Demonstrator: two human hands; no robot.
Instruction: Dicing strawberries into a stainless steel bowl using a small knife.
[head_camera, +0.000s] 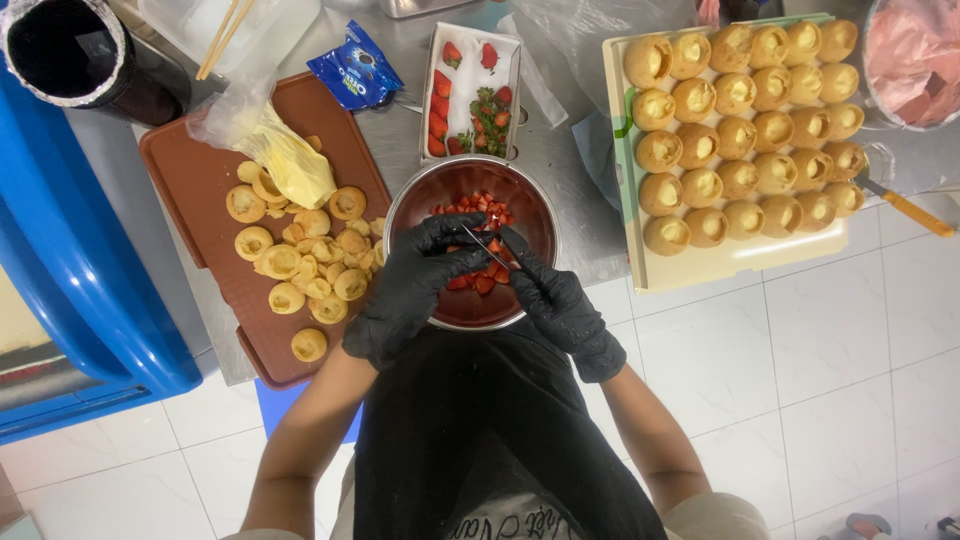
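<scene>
The work surface was a brushed stainless-steel counter (560, 160), seen from above, with a floor of large white tiles (820, 380) below its edge and a bright blue plastic bin (70, 290) standing at the left. One round stainless-steel mixing bowl (415, 195) sat at the counter's near edge, holding a loose heap of chopped red strawberry pieces (480, 205). Both hands wore black disposable gloves and hovered over the bowl. The left hand (415, 285) had its fingers curled in, pinching a piece of strawberry at the fingertips. The right hand (555, 295) was clenched around the handle of one small thin-bladed knife (487, 247), whose blade met that piece above the bowl.

Behind the bowl lay one white rectangular tray of whole strawberries (470, 95), a few berries and green tops left in it. To the left was one brown plastic tray (195, 190) strewn with cut golden pastry caps (310, 255), roughly two dozen, too heaped to count exactly, beside one clear piping bag of pale yellow cream (285, 160). To the right, one cream-coloured tray (740, 262) carried rows of hollowed golden cream-puff shells (740, 110), about twenty-nine, each showing pale filling. One small blue snack packet (355, 70) lay near the strawberry tray.
</scene>
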